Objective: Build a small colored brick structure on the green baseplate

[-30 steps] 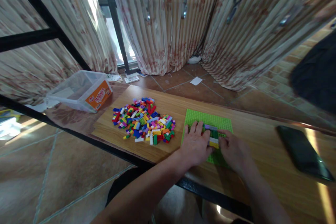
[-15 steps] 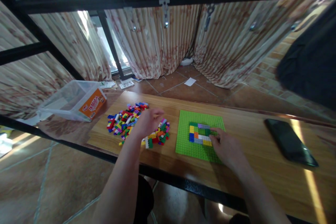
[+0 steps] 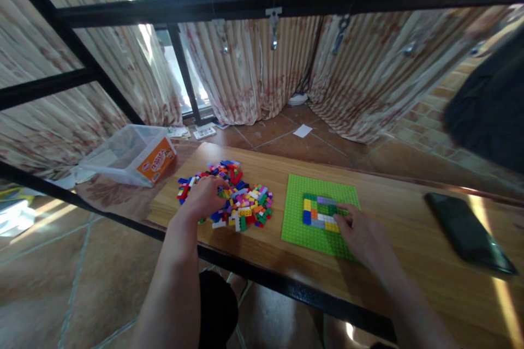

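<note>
Over the left part of a loose pile of colourful toy building bricks is my left hand, palm down. Its fingers are apart and bent toward the bricks, and no held brick shows. A green studded baseplate lies to the right of the pile. On it stands a low rectangular frame of bricks in yellow, blue, orange, white, grey, lilac and green, around an opening. My right hand has thumb and fingers curled at the right edge of this frame, hiding part of it.
A clear plastic tub with an orange label stands beyond the wooden board's left end. A black phone lies on the right. A black metal bar crosses above, with curtains behind. Dark fabric shows at far right.
My left hand has left the brick frame and moved left across to the pile, now over its left part. My right hand has stayed at the frame's right edge. The view has shifted slightly.
</note>
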The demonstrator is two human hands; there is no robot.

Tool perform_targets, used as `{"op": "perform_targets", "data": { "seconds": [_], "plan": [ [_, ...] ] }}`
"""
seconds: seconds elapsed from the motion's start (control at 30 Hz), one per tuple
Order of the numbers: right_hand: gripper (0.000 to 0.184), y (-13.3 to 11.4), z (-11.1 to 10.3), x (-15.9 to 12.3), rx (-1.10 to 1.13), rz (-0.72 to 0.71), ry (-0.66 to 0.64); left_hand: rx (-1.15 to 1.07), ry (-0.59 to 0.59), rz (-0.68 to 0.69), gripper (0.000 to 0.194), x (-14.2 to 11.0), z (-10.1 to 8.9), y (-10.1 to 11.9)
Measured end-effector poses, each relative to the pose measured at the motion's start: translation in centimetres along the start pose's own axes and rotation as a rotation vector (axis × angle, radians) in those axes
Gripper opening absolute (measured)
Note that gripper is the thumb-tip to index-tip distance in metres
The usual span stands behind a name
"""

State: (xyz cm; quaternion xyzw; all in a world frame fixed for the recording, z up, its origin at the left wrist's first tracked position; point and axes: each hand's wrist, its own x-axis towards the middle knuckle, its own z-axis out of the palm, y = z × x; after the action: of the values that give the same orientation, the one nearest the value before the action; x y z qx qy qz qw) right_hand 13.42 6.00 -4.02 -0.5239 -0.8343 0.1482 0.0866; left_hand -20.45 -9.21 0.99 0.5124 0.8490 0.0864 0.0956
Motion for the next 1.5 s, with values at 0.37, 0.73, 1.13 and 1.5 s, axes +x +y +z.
{"op": "perform_targets", "data": {
  "seconds": [0.37,0.73,1.13,1.5],
  "plan": [
    [0.034,0.2,0.2,0.0,0.001,-0.011,0.018,0.027,0.037,-0.048,0.04,-0.1,0.2,0.9],
    [0.032,-0.3,-0.1,-0.2,-0.011,0.001,0.015,-0.058,0.151,0.026,0.039,0.1,-0.2,1.7],
    [0.034,-0.2,-0.1,-0.1,-0.033,-0.007,-0.002,-0.337,0.24,0.069,0.037,1.3,0.2,2.5],
    [0.03,-1.7,-1.1,-0.5,0.166,0.052,0.226,-1.522,-0.169,-0.009,0.033,0.7,2.3,9.6]
  ]
}}
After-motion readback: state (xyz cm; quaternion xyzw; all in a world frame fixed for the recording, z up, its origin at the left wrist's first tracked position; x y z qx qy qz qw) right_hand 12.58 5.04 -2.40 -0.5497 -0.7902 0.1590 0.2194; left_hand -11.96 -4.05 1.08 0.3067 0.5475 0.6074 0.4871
